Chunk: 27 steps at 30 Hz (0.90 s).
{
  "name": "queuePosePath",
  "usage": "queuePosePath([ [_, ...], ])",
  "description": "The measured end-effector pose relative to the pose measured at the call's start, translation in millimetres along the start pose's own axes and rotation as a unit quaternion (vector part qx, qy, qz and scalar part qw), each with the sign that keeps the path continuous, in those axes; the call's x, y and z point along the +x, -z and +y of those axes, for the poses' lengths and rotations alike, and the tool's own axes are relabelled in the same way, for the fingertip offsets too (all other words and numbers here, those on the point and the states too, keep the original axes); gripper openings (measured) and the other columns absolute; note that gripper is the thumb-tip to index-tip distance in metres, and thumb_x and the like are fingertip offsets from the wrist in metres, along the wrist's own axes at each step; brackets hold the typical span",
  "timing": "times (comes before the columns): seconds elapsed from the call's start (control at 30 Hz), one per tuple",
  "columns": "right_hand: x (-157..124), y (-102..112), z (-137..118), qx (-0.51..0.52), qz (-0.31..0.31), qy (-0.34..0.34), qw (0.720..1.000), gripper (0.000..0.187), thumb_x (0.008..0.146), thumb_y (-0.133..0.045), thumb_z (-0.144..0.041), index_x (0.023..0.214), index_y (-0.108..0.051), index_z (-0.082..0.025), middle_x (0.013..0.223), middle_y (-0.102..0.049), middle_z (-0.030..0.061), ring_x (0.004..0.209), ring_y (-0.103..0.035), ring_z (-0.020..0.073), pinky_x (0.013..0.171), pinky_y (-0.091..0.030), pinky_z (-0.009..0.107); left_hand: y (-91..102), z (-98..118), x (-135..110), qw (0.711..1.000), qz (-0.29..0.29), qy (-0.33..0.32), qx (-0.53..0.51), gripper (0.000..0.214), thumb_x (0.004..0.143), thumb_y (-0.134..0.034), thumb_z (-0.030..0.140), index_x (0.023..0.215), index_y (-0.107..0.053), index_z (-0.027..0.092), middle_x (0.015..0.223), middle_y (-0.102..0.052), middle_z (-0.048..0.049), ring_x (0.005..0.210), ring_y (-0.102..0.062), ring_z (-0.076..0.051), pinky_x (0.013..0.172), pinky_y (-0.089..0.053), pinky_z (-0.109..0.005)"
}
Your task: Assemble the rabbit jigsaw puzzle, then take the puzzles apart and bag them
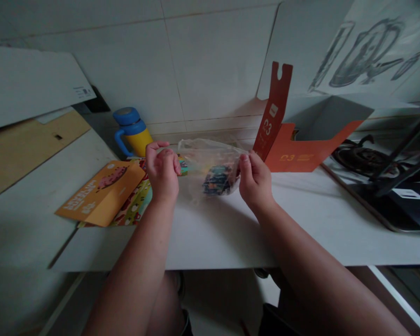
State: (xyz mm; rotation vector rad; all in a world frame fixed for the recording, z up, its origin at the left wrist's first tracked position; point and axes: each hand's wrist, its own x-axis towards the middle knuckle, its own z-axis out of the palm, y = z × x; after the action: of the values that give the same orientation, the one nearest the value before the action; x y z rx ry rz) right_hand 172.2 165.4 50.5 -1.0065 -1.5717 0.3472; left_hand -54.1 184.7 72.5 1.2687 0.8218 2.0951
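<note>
A clear plastic bag (192,175) stretches between my hands above the white table, with small dark, bluish printed pieces (217,179) inside, too blurred to name. My right hand (255,179) pinches its right edge between thumb and fingers. At the left edge, my left hand (163,170) is closed, fingers curled against the bag; the exact grip is partly hidden. Close to my left forearm lie an orange printed booklet (103,191) and a colourful patterned sheet (136,205). Behind my right hand stands an open orange box (297,156) marked 03, its flap (271,116) raised.
A blue and yellow flask (133,133) stands by the tiled wall. White and brown cardboard (31,88) juts in from the left. On the right are a dark-topped stove (378,196) and black bars (406,149). The table's front edge (217,268) runs above my legs.
</note>
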Motion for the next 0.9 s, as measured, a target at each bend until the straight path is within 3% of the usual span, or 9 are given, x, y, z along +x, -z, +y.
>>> queuePosePath([
  [0.1,4,3,6,0.013,-0.033,-0.037,0.999,0.049,0.112,-0.043,-0.058,0.076,-0.048,-0.025,0.068,-0.052,-0.0013,0.064,-0.052,0.0169,0.062,-0.038,0.031,2.9,-7,4,0.999,0.02,-0.012,0.04,0.025,0.09,-0.074,0.041,0.101,-0.057,0.027,0.058,-0.045,0.0107,0.044,-0.038,-0.01,0.043,-0.032,-0.022],
  [0.23,8,5,8,0.036,0.039,-0.042,0.998,0.048,0.111,-0.043,-0.059,0.076,-0.047,-0.025,0.072,-0.051,-0.0011,0.066,-0.052,0.0169,0.061,-0.039,0.031,7.8,-19,9,0.99,0.032,0.059,0.126,0.026,0.092,-0.073,0.046,0.099,-0.06,0.025,0.066,-0.054,0.0076,0.049,-0.047,-0.01,0.044,-0.036,-0.021],
  [0.37,8,5,7,0.023,-0.024,-0.011,0.999,0.049,0.111,-0.042,-0.057,0.075,-0.047,-0.025,0.072,-0.051,-0.0002,0.067,-0.051,0.0167,0.063,-0.04,0.031,10.6,-33,4,0.954,-0.071,0.194,0.216,0.044,0.092,-0.071,0.064,0.105,-0.069,0.022,0.102,-0.076,-0.0077,0.086,-0.072,-0.02,0.062,-0.052,-0.026],
  [0.47,6,5,6,-0.009,-0.07,0.008,0.997,0.045,0.109,-0.05,-0.057,0.079,-0.05,-0.024,0.074,-0.054,-0.0001,0.069,-0.053,0.0161,0.064,-0.042,0.03,11.2,-43,-4,0.921,-0.162,0.235,0.267,0.048,0.09,-0.076,0.062,0.116,-0.071,0.022,0.126,-0.077,-0.0127,0.115,-0.072,-0.027,0.089,-0.058,-0.036],
  [0.57,7,2,12,-0.048,-0.044,-0.004,0.998,0.043,0.093,-0.072,-0.064,0.097,-0.055,-0.025,0.095,-0.064,0.0036,0.084,-0.061,0.0195,0.073,-0.051,0.033,10.0,-51,-10,0.904,-0.191,0.253,0.289,0.049,0.089,-0.078,0.057,0.124,-0.069,0.023,0.134,-0.075,-0.0135,0.123,-0.07,-0.029,0.102,-0.055,-0.042],
  [0.7,9,-3,31,-0.029,0.018,-0.127,0.991,0.08,0.074,-0.086,-0.068,0.127,-0.047,-0.023,0.129,-0.063,0.0164,0.102,-0.067,0.0269,0.08,-0.057,0.04,5.3,-52,-15,0.903,-0.214,0.279,0.246,0.05,0.092,-0.076,0.049,0.131,-0.066,0.019,0.136,-0.073,-0.0159,0.126,-0.069,-0.028,0.109,-0.052,-0.042],
  [0.8,11,-5,47,0.044,0.024,-0.246,0.968,0.087,0.074,-0.084,-0.065,0.135,-0.04,-0.021,0.114,-0.071,0.0132,0.09,-0.071,0.0258,0.075,-0.058,0.039,2.6,-52,-18,0.902,-0.213,0.289,0.239,0.053,0.09,-0.078,0.046,0.133,-0.064,0.017,0.134,-0.074,-0.0165,0.125,-0.07,-0.028,0.112,-0.05,-0.042],
  [0.9,12,-6,52,0.073,-0.005,-0.278,0.958,0.072,0.077,-0.078,-0.058,0.131,-0.045,-0.023,0.093,-0.074,0.0045,0.082,-0.071,0.0245,0.072,-0.056,0.037,2.7,-56,-19,0.907,-0.207,0.287,0.23,0.053,0.088,-0.081,0.047,0.129,-0.066,0.017,0.132,-0.074,-0.0165,0.124,-0.07,-0.028,0.111,-0.05,-0.042],
])
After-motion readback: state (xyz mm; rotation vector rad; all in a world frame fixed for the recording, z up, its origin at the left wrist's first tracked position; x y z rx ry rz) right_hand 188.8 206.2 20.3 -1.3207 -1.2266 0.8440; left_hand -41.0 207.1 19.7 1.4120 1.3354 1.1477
